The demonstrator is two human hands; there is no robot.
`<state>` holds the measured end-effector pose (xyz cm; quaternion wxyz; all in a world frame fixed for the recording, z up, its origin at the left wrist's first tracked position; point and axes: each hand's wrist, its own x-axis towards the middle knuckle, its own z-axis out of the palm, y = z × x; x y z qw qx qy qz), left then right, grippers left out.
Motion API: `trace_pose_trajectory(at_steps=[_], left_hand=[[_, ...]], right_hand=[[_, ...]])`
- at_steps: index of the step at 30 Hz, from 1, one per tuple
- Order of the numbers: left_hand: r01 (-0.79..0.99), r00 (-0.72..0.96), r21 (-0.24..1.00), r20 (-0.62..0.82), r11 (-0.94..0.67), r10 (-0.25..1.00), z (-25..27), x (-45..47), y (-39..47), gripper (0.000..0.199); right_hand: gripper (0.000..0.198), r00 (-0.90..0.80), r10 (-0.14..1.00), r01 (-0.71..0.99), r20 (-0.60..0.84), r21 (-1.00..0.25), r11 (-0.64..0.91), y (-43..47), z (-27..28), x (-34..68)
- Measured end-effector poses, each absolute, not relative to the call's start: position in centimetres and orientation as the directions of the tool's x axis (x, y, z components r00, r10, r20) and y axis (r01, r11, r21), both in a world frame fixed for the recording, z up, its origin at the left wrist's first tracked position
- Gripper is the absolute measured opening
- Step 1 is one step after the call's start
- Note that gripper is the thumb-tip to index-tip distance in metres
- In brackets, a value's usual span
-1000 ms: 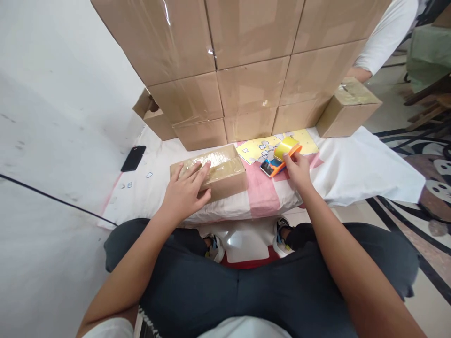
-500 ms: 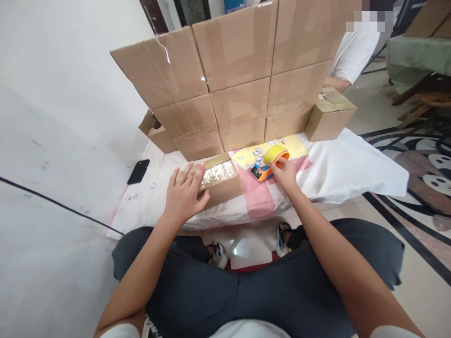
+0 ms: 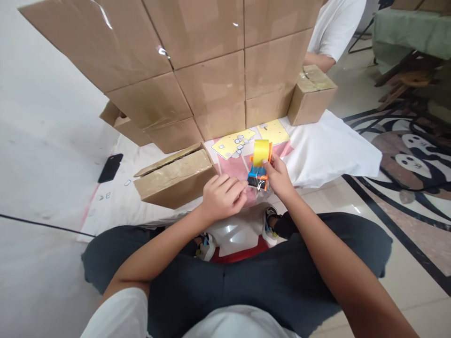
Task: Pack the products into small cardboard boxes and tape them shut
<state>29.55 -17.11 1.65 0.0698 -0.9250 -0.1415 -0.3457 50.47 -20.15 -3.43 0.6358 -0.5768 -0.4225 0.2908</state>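
My right hand (image 3: 280,178) grips a tape dispenser (image 3: 259,171) with an orange and blue frame and a yellow roll, held just above the cloth. Its black cutter end faces me. At that end, my left hand (image 3: 223,197) is closed, thumb and fingertips pressed together against the dispenser's edge; what they pinch is too small to make out. To the left of the dispenser lies a small cardboard box (image 3: 172,185), its side toward me and a gap showing along its back top edge. Neither hand holds this box.
A tall wall of taped boxes (image 3: 211,89) stands behind. A single box (image 3: 312,101) sits at its right end, an open box (image 3: 128,126) at its left. A black phone (image 3: 110,168) lies on the cloth (image 3: 334,150). A person's white sleeve (image 3: 338,33) shows behind the wall.
My left hand has left the small box and moved right to the dispenser, its fingers now closed. My right hand has lifted and turned the dispenser, cutter end toward me. The view has shifted.
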Motion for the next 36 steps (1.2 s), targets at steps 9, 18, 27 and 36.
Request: trace_pose_trajectory(at_steps=[9,18,27,36], left_hand=[[0.256,0.709,0.173,0.635,-0.951,0.306,-1.7,31.3,-16.7,0.041],[0.193,0.762,0.221,0.58,-0.956,0.288,-2.0,30.8,-16.7,0.061],[0.16,0.685,0.88,0.228,-0.448,0.692,-0.6,31.6,-19.1,0.041],[-0.019,0.648,0.982,-0.13,0.186,0.751,-0.6,33.6,-20.0,0.036]], right_hand=[[0.044,0.433,0.897,-0.026,0.091,-0.993,0.113,-20.3,-2.0,49.5],[0.059,0.438,0.898,-0.078,-0.027,-0.997,0.008,-21.4,-0.9,48.2],[0.059,0.481,0.877,0.009,-0.005,-1.0,-0.011,-21.3,-0.8,48.0],[0.051,0.527,0.841,0.094,0.123,-0.992,0.086,-21.7,-0.6,48.0]])
